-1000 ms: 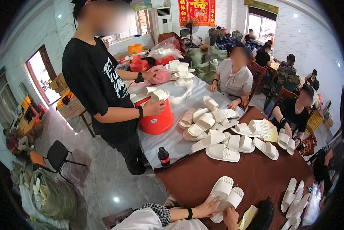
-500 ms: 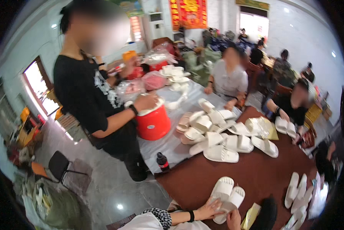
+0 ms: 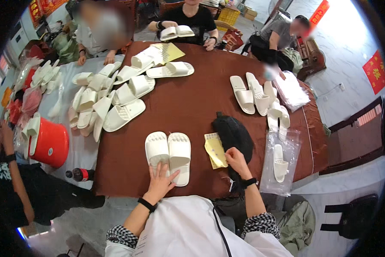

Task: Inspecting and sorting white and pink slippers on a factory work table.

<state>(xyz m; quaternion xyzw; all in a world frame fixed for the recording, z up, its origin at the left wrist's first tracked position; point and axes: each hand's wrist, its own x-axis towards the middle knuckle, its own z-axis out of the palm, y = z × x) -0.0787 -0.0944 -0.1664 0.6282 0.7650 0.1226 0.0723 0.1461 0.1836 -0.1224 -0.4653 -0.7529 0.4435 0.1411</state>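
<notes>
While brown cloth (image 3: 196, 98) bears slippers (image 3: 178, 154), walls (image 3: 351, 60) gleam.

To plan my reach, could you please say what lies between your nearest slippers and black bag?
A yellow sheet lies there, in the head view.

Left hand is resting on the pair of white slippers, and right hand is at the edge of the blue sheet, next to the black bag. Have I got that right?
Not quite: the sheet is yellow, as the head view shows. The rest stands.
</notes>
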